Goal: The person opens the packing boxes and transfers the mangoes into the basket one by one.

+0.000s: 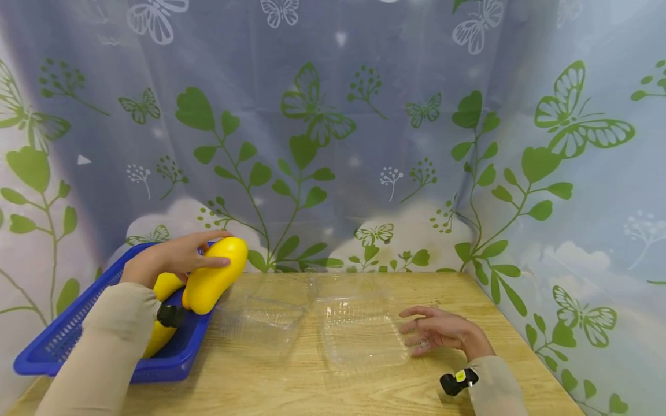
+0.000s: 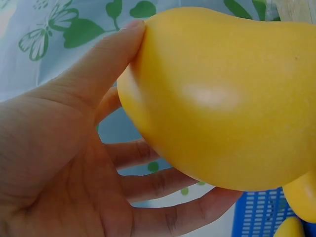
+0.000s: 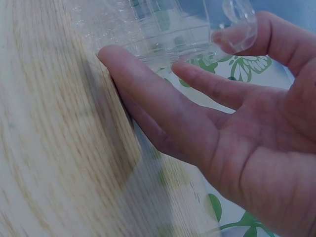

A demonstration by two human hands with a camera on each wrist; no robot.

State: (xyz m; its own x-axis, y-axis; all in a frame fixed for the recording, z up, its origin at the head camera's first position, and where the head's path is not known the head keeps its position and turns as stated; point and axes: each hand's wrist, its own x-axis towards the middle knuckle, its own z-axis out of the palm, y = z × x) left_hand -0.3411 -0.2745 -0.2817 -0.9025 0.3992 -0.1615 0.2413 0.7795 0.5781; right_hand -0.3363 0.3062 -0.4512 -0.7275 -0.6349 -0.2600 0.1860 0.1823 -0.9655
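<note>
In the head view my left hand [image 1: 177, 254] grips a yellow mango [image 1: 221, 274], held tilted above the right side of a blue basket [image 1: 162, 370]. The left wrist view has the thumb on the near end of the mango [image 2: 217, 103] and the other fingers beneath it. More yellow mangoes [image 1: 167, 284] lie in the basket, partly covered by the left arm. My right hand [image 1: 439, 332] is at the right edge of a clear plastic box [image 1: 361, 344] on the table. In the right wrist view its fingers are extended, with one digit touching the box's clear tab [image 3: 242, 24].
A second clear plastic container [image 1: 265, 315] stands between the basket and the box. The wooden table [image 1: 270, 384] ends at a patterned curtain [image 1: 333, 173] behind and on the right. A black wrist device [image 1: 459, 381] is on the right cuff.
</note>
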